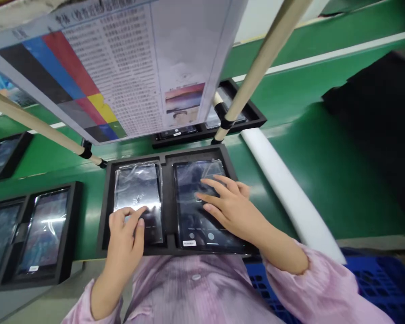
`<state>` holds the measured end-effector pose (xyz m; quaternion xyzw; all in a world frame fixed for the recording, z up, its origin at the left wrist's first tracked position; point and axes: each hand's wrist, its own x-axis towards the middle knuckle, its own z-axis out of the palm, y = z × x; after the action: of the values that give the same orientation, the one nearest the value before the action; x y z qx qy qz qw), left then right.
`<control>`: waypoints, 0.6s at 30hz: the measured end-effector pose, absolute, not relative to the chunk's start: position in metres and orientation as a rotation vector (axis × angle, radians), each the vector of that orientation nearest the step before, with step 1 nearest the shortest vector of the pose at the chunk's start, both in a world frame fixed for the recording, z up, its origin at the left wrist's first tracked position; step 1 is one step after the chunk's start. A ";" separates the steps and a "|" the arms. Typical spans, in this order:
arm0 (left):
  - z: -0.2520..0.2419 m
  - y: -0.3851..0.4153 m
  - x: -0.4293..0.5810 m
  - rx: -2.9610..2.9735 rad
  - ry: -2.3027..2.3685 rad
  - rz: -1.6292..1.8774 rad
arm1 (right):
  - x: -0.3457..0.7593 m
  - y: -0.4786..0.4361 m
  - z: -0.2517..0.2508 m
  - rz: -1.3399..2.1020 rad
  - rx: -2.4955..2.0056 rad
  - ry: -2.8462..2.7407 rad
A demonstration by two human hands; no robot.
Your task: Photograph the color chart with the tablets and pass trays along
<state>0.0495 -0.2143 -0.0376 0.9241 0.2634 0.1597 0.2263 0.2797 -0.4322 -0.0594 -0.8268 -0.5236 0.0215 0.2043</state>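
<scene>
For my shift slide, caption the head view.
Left hand over one tablet, right hand over another tablet, in a black tray on a green worktop.

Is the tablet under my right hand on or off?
On. The tablet shows small labels and a pale round button toward the near end of its dark screen.

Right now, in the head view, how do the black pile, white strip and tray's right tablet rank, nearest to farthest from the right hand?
1. Right tablet, beneath the right hand, in the tray.
2. White strip, right of the tray.
3. Black pile, far right.
</scene>
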 end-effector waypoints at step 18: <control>-0.061 -0.184 0.047 3.040 0.862 0.402 | 0.265 -0.474 -0.064 -0.246 -2.347 -1.169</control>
<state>0.0474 -0.1844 -0.0608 0.9542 0.2706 0.1260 -0.0218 0.2654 -0.4738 -0.0640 -0.8626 -0.4296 -0.0904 0.2513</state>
